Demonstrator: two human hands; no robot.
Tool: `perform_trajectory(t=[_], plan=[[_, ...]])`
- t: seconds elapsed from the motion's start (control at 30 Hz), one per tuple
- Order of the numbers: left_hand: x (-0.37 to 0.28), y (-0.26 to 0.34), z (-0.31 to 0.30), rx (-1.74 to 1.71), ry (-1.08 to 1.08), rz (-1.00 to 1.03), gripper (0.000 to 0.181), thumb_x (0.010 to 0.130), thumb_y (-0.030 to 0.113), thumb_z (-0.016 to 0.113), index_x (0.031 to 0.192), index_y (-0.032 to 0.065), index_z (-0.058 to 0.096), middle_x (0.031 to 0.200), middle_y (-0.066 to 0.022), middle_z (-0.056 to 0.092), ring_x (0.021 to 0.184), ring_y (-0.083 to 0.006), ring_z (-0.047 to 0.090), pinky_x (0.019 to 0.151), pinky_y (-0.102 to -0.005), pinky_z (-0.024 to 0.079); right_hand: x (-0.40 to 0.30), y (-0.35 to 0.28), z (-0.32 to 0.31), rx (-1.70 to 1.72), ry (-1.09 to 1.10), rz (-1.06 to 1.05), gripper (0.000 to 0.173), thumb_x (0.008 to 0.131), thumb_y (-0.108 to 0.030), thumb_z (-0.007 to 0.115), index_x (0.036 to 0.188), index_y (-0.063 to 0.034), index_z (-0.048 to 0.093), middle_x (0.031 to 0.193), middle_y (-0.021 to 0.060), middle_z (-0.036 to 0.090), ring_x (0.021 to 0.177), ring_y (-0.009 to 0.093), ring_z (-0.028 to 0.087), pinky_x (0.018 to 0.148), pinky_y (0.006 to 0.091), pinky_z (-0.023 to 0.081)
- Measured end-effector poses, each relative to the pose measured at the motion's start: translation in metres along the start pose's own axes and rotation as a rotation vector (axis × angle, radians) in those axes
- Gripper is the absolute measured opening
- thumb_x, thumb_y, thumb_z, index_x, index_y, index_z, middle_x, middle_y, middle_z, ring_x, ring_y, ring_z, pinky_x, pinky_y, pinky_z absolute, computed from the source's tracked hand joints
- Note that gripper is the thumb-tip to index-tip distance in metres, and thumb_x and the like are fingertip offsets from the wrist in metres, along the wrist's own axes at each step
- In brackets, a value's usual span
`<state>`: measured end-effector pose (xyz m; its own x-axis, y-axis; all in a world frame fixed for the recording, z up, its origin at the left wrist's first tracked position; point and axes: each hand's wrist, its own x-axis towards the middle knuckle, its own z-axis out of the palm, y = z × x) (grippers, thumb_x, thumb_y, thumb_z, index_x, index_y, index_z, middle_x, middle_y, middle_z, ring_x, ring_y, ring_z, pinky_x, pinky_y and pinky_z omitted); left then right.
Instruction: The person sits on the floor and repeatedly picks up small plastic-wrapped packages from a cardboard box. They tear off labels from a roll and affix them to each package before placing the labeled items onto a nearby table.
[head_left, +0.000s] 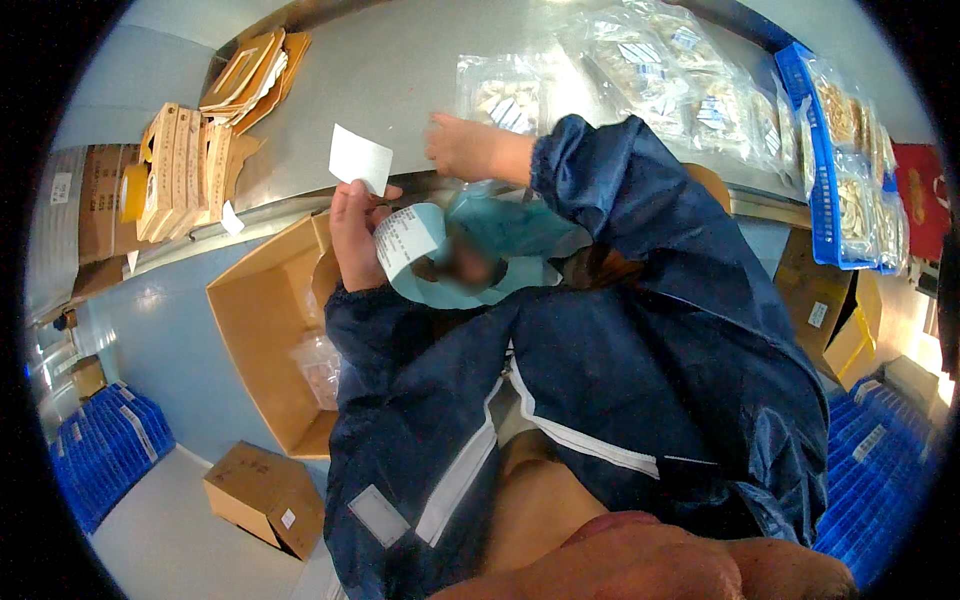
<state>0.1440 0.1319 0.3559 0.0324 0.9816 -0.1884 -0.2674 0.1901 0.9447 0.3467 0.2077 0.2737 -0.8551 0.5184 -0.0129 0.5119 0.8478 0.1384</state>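
Note:
My left hand (356, 232) pinches a white label (360, 159) between thumb and fingers at its lower edge, near the steel table's front edge. Beside that hand, a strip of printed labels on pale blue-green backing (409, 240) curls in a loop in front of my body. My right hand (469, 146) is over the table with its fingers bent; nothing shows in its grasp. Just beyond it lies a clear plastic bag of pale dried food (510, 94) with a striped label. More such bags (660, 82) lie in a heap to the right.
A blue plastic basket (825, 172) of filled bags stands at the right. Stacked cardboard pieces (247, 75) and a yellow tape roll (134, 193) are at the left. An opened carton (255, 337) holding bags stands below the table edge, with a smaller box (262, 491) on the floor.

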Motion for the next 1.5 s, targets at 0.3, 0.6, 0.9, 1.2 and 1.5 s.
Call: perform_trajectory(t=[0.3,0.6,0.9,1.2,1.5], plan=[[-0.002,-0.008,0.018,0.010,-0.112,-0.090,0.016,0.098,0.018,0.056,0.090,0.0048,0.057,0.078,-0.0115,0.066,0.054,-0.0125,0.058,0.048,-0.0236,0.046,-0.076,-0.006,-0.026,1.028,0.620,0.561,0.028,0.085,-0.019,0.061,0.112,-0.0114,0.064,0.105,0.0030,0.065,0.101,0.019,0.058,0.094,0.0356,0.042],[0.013,-0.043,0.057,0.205,-0.312,-0.217,0.020,0.096,0.025,0.058,0.091,0.0062,0.060,0.079,-0.0073,0.069,0.068,-0.0092,0.059,0.062,-0.0230,0.045,-0.129,-0.031,-0.061,1.867,0.572,0.900,0.038,0.097,-0.039,0.056,0.110,-0.0044,0.065,0.099,0.0011,0.066,0.087,0.009,0.054,0.081,0.0245,0.042],[0.001,-0.059,0.072,0.195,-0.229,-0.178,0.017,0.097,0.023,0.056,0.091,0.0066,0.061,0.080,-0.0094,0.070,0.063,-0.0079,0.056,0.062,-0.0227,0.045,-0.125,-0.051,-0.043,1.862,0.617,0.879,0.028,0.092,-0.031,0.066,0.105,-0.0065,0.066,0.092,-0.0014,0.064,0.086,0.009,0.055,0.078,0.0232,0.042],[-0.019,-0.031,0.058,-0.148,-0.580,-0.556,0.028,0.094,0.034,0.056,0.089,0.0065,0.059,0.067,-0.0033,0.059,0.054,-0.0107,0.054,0.049,-0.0230,0.041,-0.143,-0.037,-0.061,1.782,0.557,0.712,0.056,0.087,-0.011,0.064,0.140,-0.0076,0.045,0.133,0.0073,0.055,0.110,0.018,0.055,0.101,0.0309,0.042],[-0.013,-0.049,0.055,-0.220,-0.599,-0.726,0.037,0.102,0.042,0.042,0.104,0.0071,0.053,0.079,-0.0108,0.066,0.054,-0.0128,0.058,0.048,-0.0255,0.046,-0.147,-0.030,-0.057,1.762,0.577,0.908,0.015,0.088,-0.022,0.070,0.085,-0.0076,0.071,0.078,-0.0035,0.061,0.077,0.009,0.053,0.073,0.0241,0.041]])
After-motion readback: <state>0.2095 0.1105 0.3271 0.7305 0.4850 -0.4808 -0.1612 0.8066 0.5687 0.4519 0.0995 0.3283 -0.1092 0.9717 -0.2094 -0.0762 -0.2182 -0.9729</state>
